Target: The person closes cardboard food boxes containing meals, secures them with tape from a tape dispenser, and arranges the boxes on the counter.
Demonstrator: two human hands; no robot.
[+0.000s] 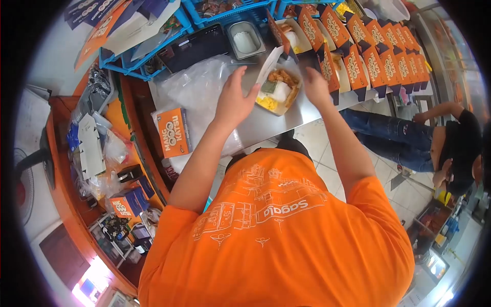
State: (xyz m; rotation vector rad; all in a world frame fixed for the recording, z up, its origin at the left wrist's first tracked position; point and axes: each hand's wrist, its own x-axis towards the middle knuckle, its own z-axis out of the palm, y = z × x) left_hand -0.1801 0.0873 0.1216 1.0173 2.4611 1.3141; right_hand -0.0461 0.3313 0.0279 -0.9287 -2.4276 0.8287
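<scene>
An open takeaway meal box (280,109) stands on the steel table before me, its pale lid (268,64) raised on the left side. Inside are a mound of white rice (281,92), yellow bits (267,103), brown fried pieces (284,78) and a small grey-green item. My left hand (235,100) is at the lid's left, thumb and fingers spread, with nothing in it; whether the thumb touches the lid is unclear. To the right of the box, beside an orange upright lid, is my right hand (316,87); its fingers are blurred and partly hidden.
Several orange-lidded meal boxes (376,66) stand in rows at the right. Clear plastic bags (197,84) and a closed orange box (173,132) lie left. Behind are a metal container (246,40), a dark tray (197,48) and blue crates (204,15). Another person (455,135) stands at right.
</scene>
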